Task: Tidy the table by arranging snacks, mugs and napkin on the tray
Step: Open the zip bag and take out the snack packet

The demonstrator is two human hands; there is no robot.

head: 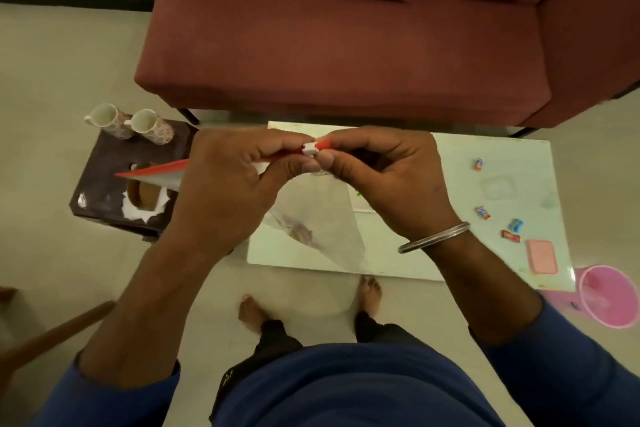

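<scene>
1. A maroon sofa (346, 38) fills the upper part of the view, standing behind the low furniture on a pale floor (62, 80).
2. A white bench (450, 163) lies in front of the sofa, with the person's bare feet just at its near edge.
3. A small dark side table (104, 166) stands just left of the bench; its top covering is torn open.
4. A clear zip bag (311, 218) with a red sealing strip hangs above the bench, stretched between both hands.
5. A pink bucket (609, 295) sits on the floor at the bench's right near corner.
6. The left hand (225, 180) has its fingers curled around the red strip, pinching it.
7. The right hand (377, 170), with a metal bangle (433, 237) at the wrist, pinches the white slider on the strip, touching the left hand's fingertips.
8. Two floral mugs (130, 125) stand side by side at the side table's far edge.
9. A pink napkin (542, 256) lies flat near the bench's right near corner.
10. Four small wrapped snacks (483, 212) lie scattered on the right part of the bench, apart from one another, beyond the napkin.
</scene>
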